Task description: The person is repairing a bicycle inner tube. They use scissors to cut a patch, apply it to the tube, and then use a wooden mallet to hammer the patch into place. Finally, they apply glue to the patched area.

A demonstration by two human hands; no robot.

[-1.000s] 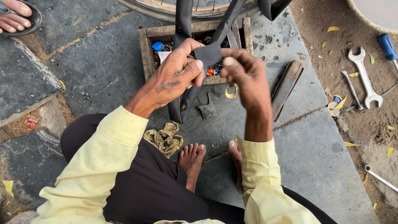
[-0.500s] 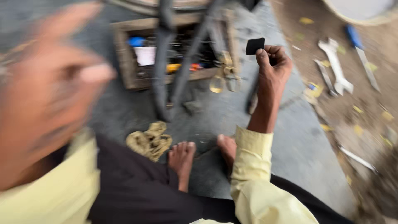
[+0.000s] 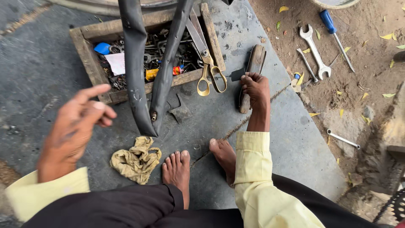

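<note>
Far left: wooden tool crate holding mixed metal parts, black inner tube hanging across it, brass-handled scissors at its right edge; near centre: crumpled yellowish rag on stone; far right, on dirt: spanner, blue-handled screwdriver.

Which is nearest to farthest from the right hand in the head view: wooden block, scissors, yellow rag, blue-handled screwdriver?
From the right hand:
1. Wooden block, under the fingers, touching.
2. Scissors, just to its left, leaning on the wooden tray.
3. Blue-handled screwdriver, up and right on the dirt, and yellow rag, down left by the foot: too close to call.
</note>
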